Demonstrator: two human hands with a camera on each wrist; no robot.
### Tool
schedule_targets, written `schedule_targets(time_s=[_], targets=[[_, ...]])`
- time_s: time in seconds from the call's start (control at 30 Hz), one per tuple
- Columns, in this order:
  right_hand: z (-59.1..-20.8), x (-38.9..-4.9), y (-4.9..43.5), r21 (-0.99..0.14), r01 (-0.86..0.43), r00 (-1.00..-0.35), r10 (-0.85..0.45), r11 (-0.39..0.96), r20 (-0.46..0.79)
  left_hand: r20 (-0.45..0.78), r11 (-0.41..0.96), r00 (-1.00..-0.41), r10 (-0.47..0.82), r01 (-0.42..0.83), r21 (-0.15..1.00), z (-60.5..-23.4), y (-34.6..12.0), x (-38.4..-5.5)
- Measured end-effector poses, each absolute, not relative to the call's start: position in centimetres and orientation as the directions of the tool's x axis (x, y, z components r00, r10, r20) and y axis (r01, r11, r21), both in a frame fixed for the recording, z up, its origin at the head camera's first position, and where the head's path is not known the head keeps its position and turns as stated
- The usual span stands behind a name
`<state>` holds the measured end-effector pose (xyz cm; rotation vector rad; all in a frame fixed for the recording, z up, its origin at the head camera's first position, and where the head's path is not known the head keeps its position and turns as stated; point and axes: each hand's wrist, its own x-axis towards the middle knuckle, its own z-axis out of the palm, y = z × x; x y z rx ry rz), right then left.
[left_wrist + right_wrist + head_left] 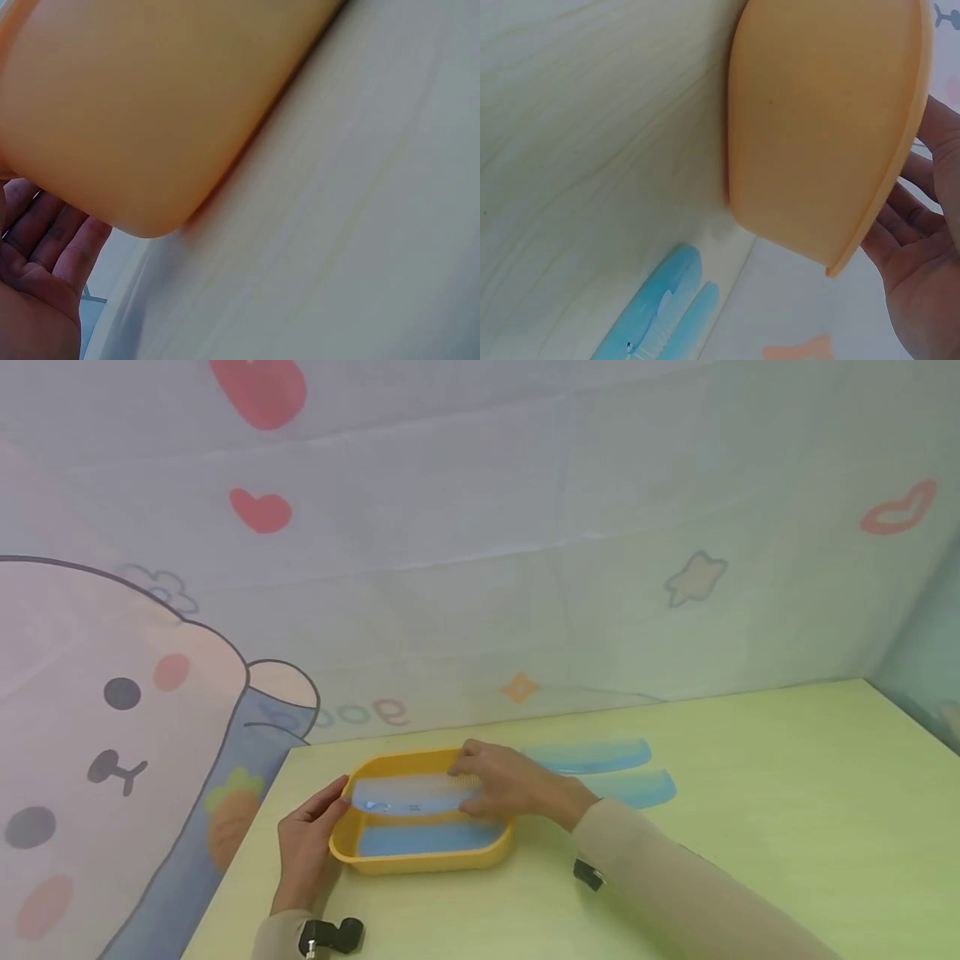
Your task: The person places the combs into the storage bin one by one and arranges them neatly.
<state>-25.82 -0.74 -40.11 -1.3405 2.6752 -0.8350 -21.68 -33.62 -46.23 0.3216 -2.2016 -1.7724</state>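
A yellow plastic basket [420, 863] stands on the table. My left hand [303, 839] grips its left end at the rim; in the left wrist view the fingers [79, 255] lie behind the basket's wall. Over the basket's inside, my right hand [506, 781] holds a pale blue translucent comb [408, 797] by its right end, thumb on the near side and fingers on the far side. A flat blue piece [431, 837], perhaps another comb, lies in the basket, partly hidden by the held one. Right of the basket lie two blue combs, a far one [600, 756] and a near one [641, 788].
The pale green tabletop [780, 810] extends to the right. Behind it hangs a printed cloth [465, 610] with hearts, stars and a cartoon animal at left. Small black devices [330, 935] are worn on both wrists.
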Motion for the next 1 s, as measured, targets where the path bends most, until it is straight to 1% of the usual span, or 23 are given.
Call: schedule_targets(time_s=[0.17, 0.37, 0.67, 1.0], targets=[[-41.1, -26.3, -0.9, -0.484, -0.716, -0.642, -0.747, 0.503, 0.173, 0.096, 0.204, -0.928, -0.359, 0.022, 0.979, -46.3, -33.5, -21.4], [-41.9, -26.7, -0.8, -0.457, -0.729, -0.636, -0.75, 0.509, 0.179, 0.1, 0.207, -0.93, -0.355, 0.026, 0.978, -46.1, -33.3, -21.3], [-42.1, -26.8, -0.8, -0.448, -0.733, -0.634, -0.753, 0.512, 0.177, 0.108, 0.225, -0.932, -0.347, 0.029, 0.974, -46.0, -33.2, -21.2], [-42.3, -27.1, -1.2, -0.4, -0.746, -0.627, -0.764, 0.532, 0.153, 0.101, 0.228, -0.932, -0.349, 0.02, 0.973, -46.2, -33.5, -21.3]])
